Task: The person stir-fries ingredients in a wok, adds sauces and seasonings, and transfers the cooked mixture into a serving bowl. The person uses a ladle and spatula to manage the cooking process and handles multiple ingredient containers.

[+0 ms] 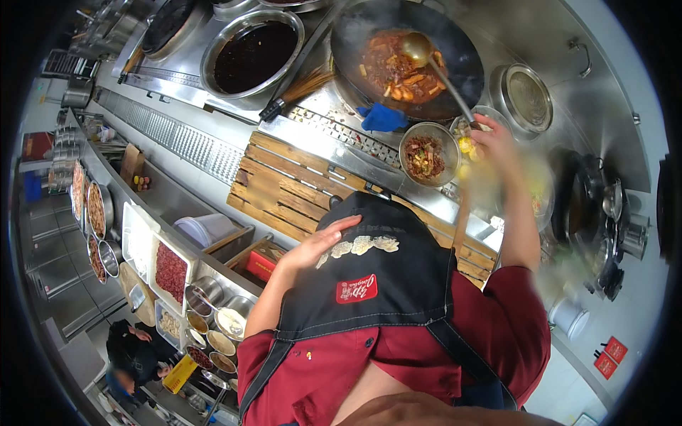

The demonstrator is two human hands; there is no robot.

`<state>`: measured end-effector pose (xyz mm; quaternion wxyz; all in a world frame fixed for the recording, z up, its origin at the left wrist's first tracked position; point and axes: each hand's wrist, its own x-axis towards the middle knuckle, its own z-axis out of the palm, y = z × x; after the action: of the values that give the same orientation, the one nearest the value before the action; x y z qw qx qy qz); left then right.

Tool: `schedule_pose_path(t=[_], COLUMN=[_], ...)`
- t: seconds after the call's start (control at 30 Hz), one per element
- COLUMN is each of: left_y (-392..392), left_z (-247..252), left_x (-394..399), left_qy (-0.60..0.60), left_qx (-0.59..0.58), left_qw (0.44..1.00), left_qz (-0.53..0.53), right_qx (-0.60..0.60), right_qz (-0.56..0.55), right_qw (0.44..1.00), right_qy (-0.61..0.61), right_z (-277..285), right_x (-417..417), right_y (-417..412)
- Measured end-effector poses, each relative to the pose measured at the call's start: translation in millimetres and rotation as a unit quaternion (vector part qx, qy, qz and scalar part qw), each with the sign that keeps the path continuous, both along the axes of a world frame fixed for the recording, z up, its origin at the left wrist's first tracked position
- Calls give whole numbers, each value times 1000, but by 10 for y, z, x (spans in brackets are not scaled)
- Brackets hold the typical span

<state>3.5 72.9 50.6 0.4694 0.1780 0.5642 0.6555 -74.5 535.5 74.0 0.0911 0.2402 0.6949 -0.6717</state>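
Note:
My right hand (490, 139) is closed round the handle end of a long metal ladle (417, 49). The ladle's bowl lies in reddish stew with chunks (397, 69), inside a large black wok (346, 50) that steams. Just below that hand are bowls, one with yellow pieces of food (469, 147). A metal bowl of minced, reddish food (424, 155) stands at the wok's near side, and a blue cloth (382, 118) touches the wok's rim. My left hand (321, 242) rests with its fingers extended against the black apron (397, 282) and holds nothing.
A bamboo wok brush (303, 91) and a pot of dark liquid (256, 56) are left of the wok. A lidded metal pot (527, 98) stands right. Slatted wood (290, 189) lies before me. The left counter holds a tray of red meat (171, 271); a person (139, 349) is beyond.

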Motion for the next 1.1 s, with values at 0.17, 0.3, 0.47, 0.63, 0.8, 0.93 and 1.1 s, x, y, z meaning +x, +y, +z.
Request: schedule_pose_path(t=[0.17, 0.3, 0.47, 0.63, 0.8, 0.93, 1.1], left_y=[-49, -75, -100, 7, -8, -26, -76], left_z=[15, -105, -179, -324, -374, -361, -354], left_x=[31, 110, 85, 283, 284, 382, 471], left_qy=[52, 69, 156, 172, 218, 225, 213], left_qx=[-6, 0, -156, -170, -146, -147, -144], left_qw=[999, 998, 973, 953, 930, 915, 905], left_qz=[-10, 8, 61, 182, 258, 302, 339], right_qx=[418, 536, 153, 212, 287, 283, 278], right_qz=[97, 174, 76, 225, 209, 170, 150], right_qw=[901, 773, 979, 948, 921, 923, 930], right_qy=[70, 290, 107, 79, 159, 195, 190], right_z=[-127, -1049, -1661, -1493, -2026, -1902, -1786], right_x=[-205, -405, -513, -612, -500, -542, -642], right_y=[51, 318, 92, -74, 467, 313, -628])
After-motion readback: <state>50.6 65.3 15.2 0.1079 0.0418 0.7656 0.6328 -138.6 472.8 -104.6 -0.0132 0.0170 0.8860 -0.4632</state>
